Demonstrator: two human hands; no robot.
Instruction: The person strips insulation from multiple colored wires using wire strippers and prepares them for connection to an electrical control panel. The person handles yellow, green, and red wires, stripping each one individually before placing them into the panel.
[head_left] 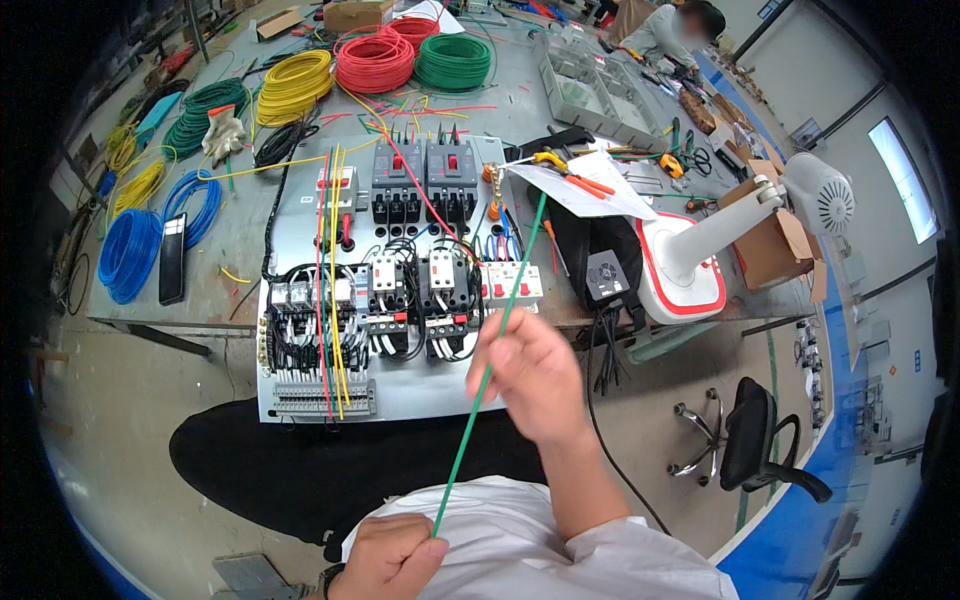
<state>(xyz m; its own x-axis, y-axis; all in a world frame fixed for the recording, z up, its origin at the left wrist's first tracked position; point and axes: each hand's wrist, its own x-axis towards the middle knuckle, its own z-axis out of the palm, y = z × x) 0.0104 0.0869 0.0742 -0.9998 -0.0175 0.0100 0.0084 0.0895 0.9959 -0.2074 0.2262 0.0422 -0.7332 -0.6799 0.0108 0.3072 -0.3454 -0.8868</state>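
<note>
Filling most of the scene: metal workbench (245, 215). Laid flat at its near edge: elec. control panel (430, 388), overhanging w/ near end, prob. for easy reach. Parked far side: red wire coil (375, 75), presumably freeing working room. Crowding panel's right: black bag (580, 235). Closed around near end of green wire (465, 435): left hand (395, 560). Pinching it farther up, likely keeping it straight: right hand (530, 375). Open for moving: near side, btwn panel edge and lap; tighter far right, w/ wire's far end slanting toward bag.

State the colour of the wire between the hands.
The wire is green, clearest in the head view.
</note>
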